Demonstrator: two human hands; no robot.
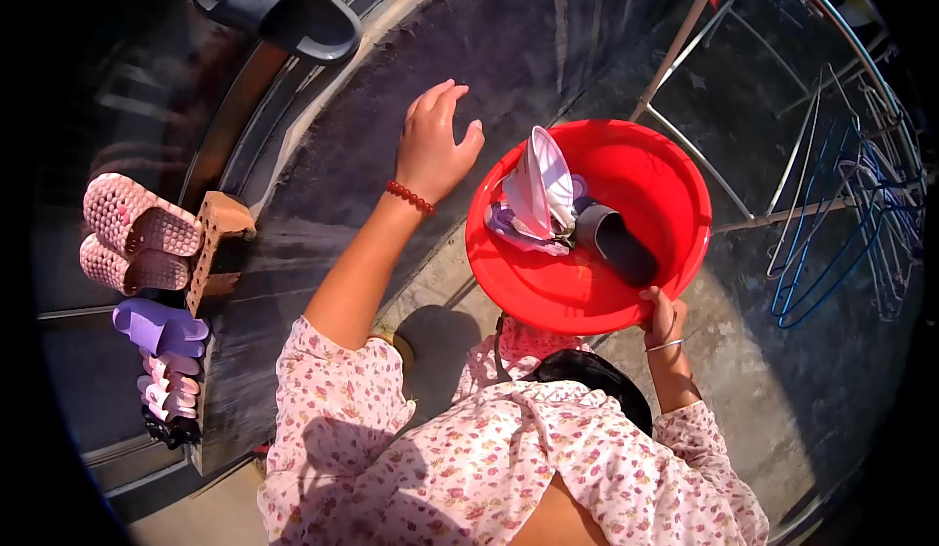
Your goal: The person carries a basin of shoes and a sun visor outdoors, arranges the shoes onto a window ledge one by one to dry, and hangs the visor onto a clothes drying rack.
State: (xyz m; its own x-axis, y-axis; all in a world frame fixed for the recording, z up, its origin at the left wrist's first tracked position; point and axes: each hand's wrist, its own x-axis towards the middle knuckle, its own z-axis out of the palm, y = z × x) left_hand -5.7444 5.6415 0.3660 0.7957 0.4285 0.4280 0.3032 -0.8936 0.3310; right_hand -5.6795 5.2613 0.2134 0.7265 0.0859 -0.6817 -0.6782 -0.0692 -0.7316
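Observation:
My right hand [665, 319] grips the near right rim of a red plastic basin [641, 169], held in front of my body. In the basin lies a dark slipper [624, 250] with a grey upper. Beside it are a white and pink piece [541, 186], whose kind I cannot make out, and a crumpled purple-white item [523, 235]. Left of the basin, my left hand [437, 145] is raised with thumb and fingers apart, holding nothing. Beyond it, a grey slipper [284, 8] lies at the top left by the ledge.
At left, pink slippers [142, 228], purple slippers [161, 328] and other small sandals [168, 385] line a ledge near a perforated brick [220, 243]. A metal rack [699, 145] with several hangers [822, 223] stands at right. A black bag [602, 382] hangs at my waist.

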